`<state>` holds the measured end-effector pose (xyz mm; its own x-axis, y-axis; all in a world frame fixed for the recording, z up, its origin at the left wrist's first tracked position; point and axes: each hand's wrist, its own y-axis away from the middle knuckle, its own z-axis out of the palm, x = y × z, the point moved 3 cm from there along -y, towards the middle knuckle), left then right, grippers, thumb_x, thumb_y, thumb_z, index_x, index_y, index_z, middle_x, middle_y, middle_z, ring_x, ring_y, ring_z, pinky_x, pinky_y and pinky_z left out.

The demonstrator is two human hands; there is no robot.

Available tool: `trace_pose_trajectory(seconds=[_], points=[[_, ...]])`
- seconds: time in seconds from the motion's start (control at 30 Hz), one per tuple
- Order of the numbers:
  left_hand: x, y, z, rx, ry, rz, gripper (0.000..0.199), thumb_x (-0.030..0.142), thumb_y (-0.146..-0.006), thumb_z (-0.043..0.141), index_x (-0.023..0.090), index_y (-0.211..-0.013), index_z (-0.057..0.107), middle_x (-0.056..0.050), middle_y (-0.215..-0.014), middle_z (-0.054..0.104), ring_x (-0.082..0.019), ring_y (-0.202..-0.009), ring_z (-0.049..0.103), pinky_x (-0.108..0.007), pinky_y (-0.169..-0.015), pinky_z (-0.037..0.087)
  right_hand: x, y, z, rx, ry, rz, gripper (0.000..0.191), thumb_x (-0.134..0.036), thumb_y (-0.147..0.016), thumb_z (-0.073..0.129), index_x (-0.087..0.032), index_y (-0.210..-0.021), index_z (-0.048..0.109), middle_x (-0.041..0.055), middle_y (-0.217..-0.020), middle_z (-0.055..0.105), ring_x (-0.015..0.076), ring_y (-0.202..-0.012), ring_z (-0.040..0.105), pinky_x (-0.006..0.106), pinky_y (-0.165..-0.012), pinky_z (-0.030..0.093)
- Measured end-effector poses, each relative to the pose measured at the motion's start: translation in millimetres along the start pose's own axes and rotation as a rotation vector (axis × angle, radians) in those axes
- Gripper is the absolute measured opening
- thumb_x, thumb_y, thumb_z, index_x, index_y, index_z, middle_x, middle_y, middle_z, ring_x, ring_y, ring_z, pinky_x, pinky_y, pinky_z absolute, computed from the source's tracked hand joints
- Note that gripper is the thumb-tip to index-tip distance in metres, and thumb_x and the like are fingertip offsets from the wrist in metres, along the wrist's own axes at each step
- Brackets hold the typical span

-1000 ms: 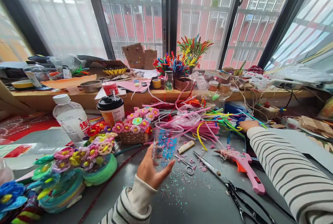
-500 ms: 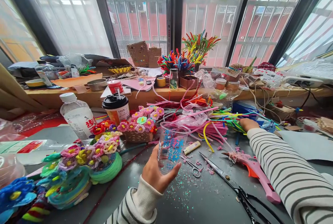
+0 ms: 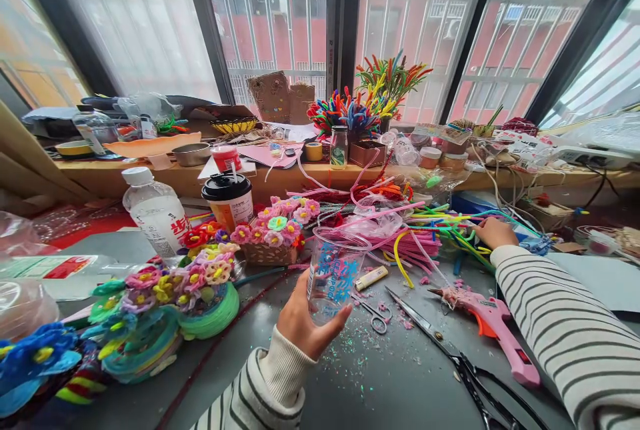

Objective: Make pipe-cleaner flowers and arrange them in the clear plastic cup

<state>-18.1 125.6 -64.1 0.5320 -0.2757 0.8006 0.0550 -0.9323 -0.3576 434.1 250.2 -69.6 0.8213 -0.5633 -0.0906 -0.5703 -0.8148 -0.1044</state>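
Observation:
A clear plastic cup [image 3: 334, 277] with blue printing stands upright in my left hand [image 3: 305, 323], whose fingers and thumb wrap round its lower side. My right hand [image 3: 496, 233] reaches into the pile of coloured pipe cleaners [image 3: 423, 243] at the right. Its fingers are curled at some green and yellow pipe cleaners [image 3: 465, 241], and the fingertips are partly hidden. Just right of the cup lie a lighter [image 3: 372, 277] and small scissors [image 3: 376, 318]. Large black-handled scissors [image 3: 437, 337] and a pink glue gun [image 3: 493, 323] rest between my two arms.
Pipe-cleaner flowers [image 3: 150, 297] crowd the left side, with a basket of pink flowers [image 3: 273, 253] behind. A bottle [image 3: 155, 213] and a lidded drink cup [image 3: 229, 200] stand behind them. The cluttered wooden ledge [image 3: 280, 177] runs below the windows. Glitter is scattered near the small scissors.
My right hand has shifted slightly right among the pipe cleaners, and a few green ones there have moved. The view has turned a little left. My left hand still holds the cup.

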Motion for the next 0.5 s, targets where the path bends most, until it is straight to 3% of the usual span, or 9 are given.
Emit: trace_pose_trajectory(seconds=[0.17,0.33,0.5], points=[[1,0,0.2,-0.018,0.005,0.007,0.064,0.048,-0.061,0.061,0.019,-0.114,0.042,-0.011,-0.102,0.059,-0.024,-0.081,0.06,-0.04,-0.067,0.05,-8,8,6,-0.187,0.115,0.016,0.027,-0.036,-0.085,0.046,-0.017,-0.101,0.055,0.007,-0.104,0.057,0.0163,-0.091,0.056,0.035,-0.077,0.046],[0,0,0.0,-0.031,0.009,-0.009,0.064,0.046,-0.061,0.062,0.019,-0.115,0.04,-0.011,-0.109,0.056,-0.023,-0.086,0.059,-0.043,-0.08,0.046,-16,8,2,-0.268,0.182,-0.052,0.03,-0.031,-0.084,0.049,-0.015,-0.109,0.051,0.008,-0.111,0.053,0.0183,-0.095,0.055,0.038,-0.079,0.046],[3,0,-1.7,-0.026,0.01,-0.018,0.064,0.046,-0.061,0.063,0.018,-0.115,0.042,-0.012,-0.107,0.058,-0.024,-0.087,0.059,-0.044,-0.082,0.045,-15,4,-3,-0.322,0.168,-0.069,0.027,-0.03,-0.084,0.048,-0.017,-0.108,0.052,0.0074,-0.111,0.053,0.0176,-0.095,0.055,0.037,-0.079,0.046]])
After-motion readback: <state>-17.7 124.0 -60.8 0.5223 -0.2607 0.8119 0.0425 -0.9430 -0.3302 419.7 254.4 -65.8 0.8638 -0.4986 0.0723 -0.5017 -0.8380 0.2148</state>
